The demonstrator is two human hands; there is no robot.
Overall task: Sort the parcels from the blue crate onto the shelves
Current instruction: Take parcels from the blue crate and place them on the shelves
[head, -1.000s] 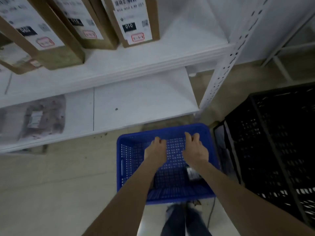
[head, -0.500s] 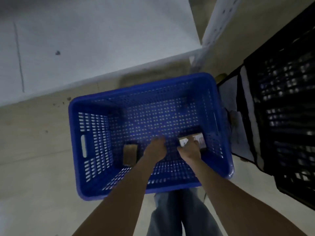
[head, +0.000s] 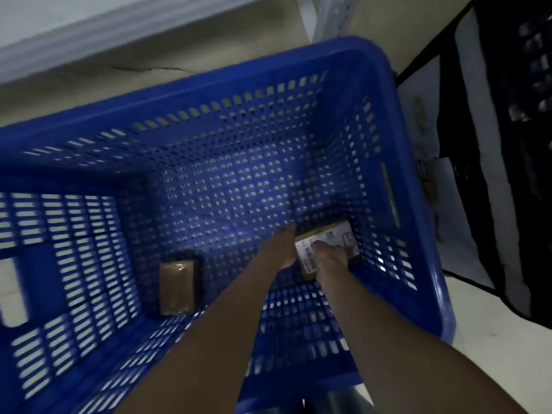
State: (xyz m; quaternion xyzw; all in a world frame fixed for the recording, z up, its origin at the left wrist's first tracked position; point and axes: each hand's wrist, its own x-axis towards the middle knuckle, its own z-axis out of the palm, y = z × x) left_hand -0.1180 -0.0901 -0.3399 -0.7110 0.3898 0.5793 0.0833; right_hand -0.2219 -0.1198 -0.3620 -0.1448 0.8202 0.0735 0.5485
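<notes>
labelled parcel [head: 334, 239]: lying flat on the floor of the blue crate [head: 209, 88], in its near right corner, close against the right wall, with the white label facing up.
handling: looking like a small taped cardboard box, so probably being light and stiff; the glossy label and tape may be making it a little slippery.
where to hold: the corner is crowding the right side, so the left side and near end seem to be offering the best purchase, lifting straight up clear of the wall.
left hand [head: 282, 249]: lying with fingers straight and together, pressing flat against the parcel's left side.
right hand [head: 330, 258]: curling over the parcel's near end and gripping it; blur is hiding how far the fingers are wrapping.
second parcel [head: 177, 286]: plain brown, resting by the crate's near wall, left of both arms, well apart from the hands.
black crate [head: 522, 144]: standing just beside the blue crate's right wall.
</notes>
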